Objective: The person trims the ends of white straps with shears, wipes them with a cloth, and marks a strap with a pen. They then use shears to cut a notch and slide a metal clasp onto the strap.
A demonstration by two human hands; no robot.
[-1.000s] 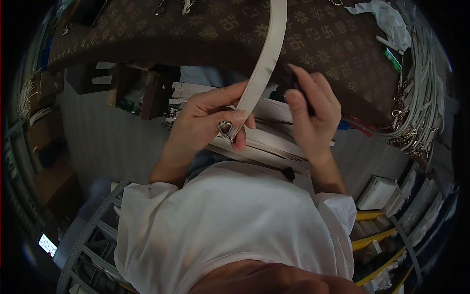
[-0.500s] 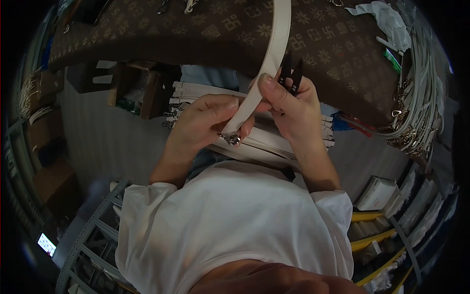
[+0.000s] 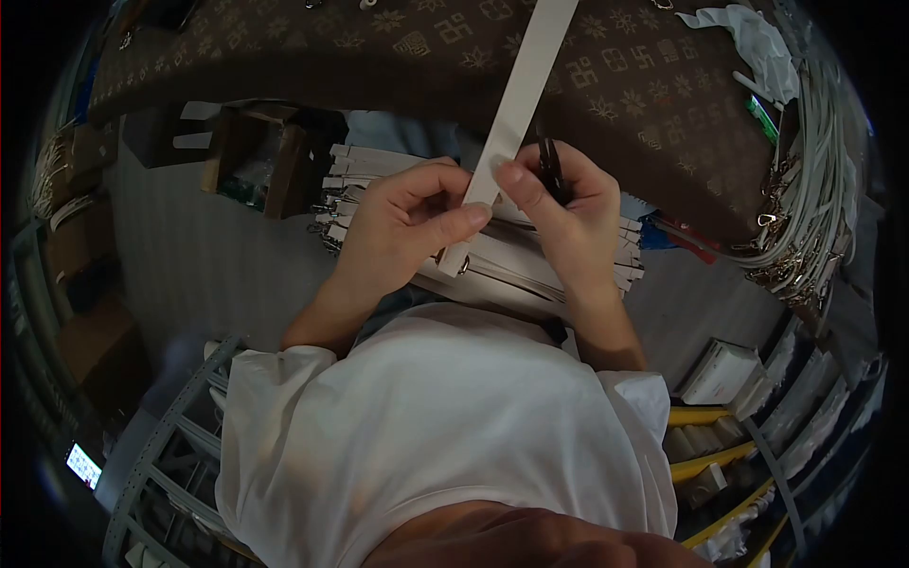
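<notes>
A white strap [image 3: 519,104] runs from the top of the view down between both hands. Its lower end, with a bit of metal hardware beside it, hangs just above the lap. My left hand [image 3: 402,222] pinches the strap near that end, thumb on top. My right hand [image 3: 568,204] holds the strap a little higher between thumb and fingers. A dark, narrow tool [image 3: 550,166], like small scissors, sits within the right hand's fingers. Beneath the hands lies a stack of white straps [image 3: 511,275] with metal clips at its left end.
A brown patterned cloth [image 3: 644,85] covers the surface ahead. Many thin white straps with clips [image 3: 814,189] hang at the right, near crumpled white plastic [image 3: 748,43]. An open cardboard box [image 3: 251,161] stands at left. Shelves [image 3: 170,445] flank the body.
The strap has turned straighter, showing its plain side, and its hardware is now mostly hidden. My left thumb has moved onto the strap. The dark tool's blades look closer together.
</notes>
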